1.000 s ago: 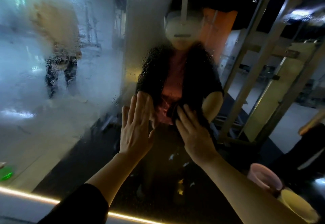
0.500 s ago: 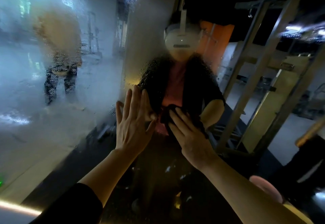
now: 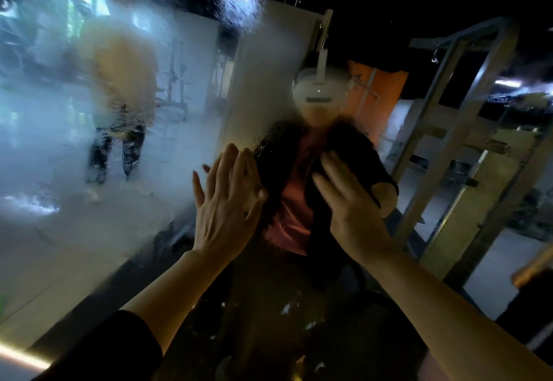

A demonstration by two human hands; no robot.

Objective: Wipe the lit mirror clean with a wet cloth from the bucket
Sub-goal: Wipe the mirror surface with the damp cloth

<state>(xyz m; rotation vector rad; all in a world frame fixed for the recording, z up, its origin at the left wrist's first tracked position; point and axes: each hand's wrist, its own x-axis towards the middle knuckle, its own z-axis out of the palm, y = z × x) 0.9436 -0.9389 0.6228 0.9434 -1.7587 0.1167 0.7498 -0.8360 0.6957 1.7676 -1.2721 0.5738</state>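
- Mirror (image 3: 125, 246): it fills nearly the whole frame; a lit strip (image 3: 21, 356) glows along its edge at the lower left.
- Left hand (image 3: 224, 207): centre of the frame, fingers straight and together, palm laid flat on the glass, holding nothing.
- Right hand (image 3: 350, 210): just right of centre, fingers spread and straight, pressing a dark cloth (image 3: 353, 147) flat against the glass; the cloth shows above and beside the fingertips.
- Bucket: not in view.
- Done so far, by appearance: the right half of the frame reflects sharply, with metal frames and an orange panel clearly outlined, which suggests that side is wiped.
- Left to do, by appearance: the left half and upper centre are hazy with a milky film and beads of water, so roughly half the glass seems to need wiping, then probably a pass to clear the droplets.
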